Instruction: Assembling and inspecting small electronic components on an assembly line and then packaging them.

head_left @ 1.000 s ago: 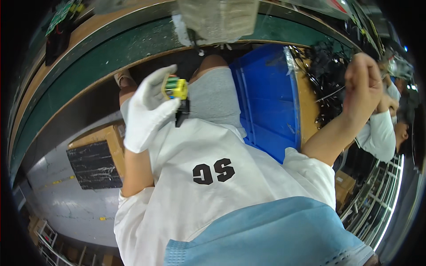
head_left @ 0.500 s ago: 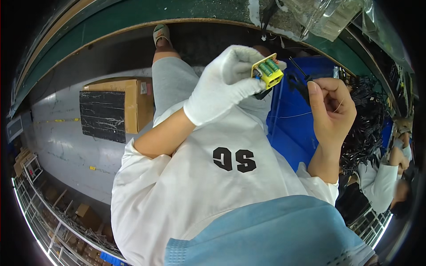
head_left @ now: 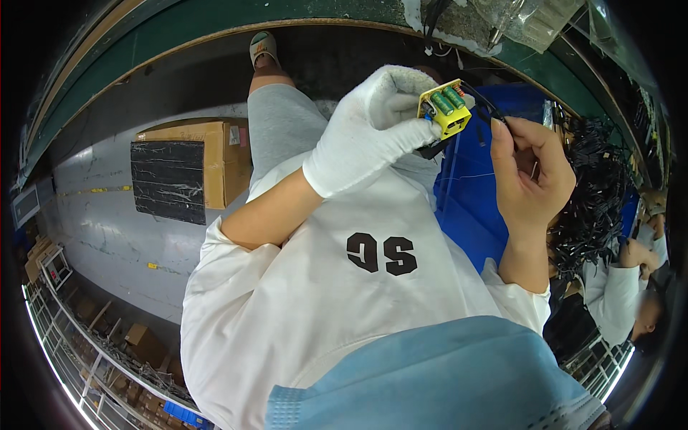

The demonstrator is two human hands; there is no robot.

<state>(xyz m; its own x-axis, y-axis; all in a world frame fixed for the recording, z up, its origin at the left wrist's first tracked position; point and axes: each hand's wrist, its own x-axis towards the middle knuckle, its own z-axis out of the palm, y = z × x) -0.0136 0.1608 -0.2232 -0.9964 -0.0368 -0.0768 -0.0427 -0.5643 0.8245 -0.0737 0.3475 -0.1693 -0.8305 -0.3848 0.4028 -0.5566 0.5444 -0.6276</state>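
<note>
My left hand [head_left: 358,140], in a white knit glove, grips a small circuit board [head_left: 451,118] by its edge between thumb and fingers. The board carries a yellow block-shaped transformer and green cylindrical parts, turned toward my right side. A dark piece below the board by the thumb is mostly hidden. Bare and closed in a pinch, my right hand [head_left: 534,168] holds a thin black cable [head_left: 491,107] whose far end reaches the board's upper right edge. Whether the cable touches the board, I cannot tell. A fine thread or wire runs left from the right hand.
A blue bin [head_left: 473,208] stands below my hands, with a heap of black cables [head_left: 598,208] to its right. Ahead is the green bench edge [head_left: 215,32] with clear plastic bags [head_left: 530,21]. A cardboard box [head_left: 215,161] sits on the floor left. Another person [head_left: 613,301] works at right.
The circuit board and my left hand have shifted slightly right and up. The cable's end, formerly apart from the board, now reaches its edge. My right hand has moved a little lower.
</note>
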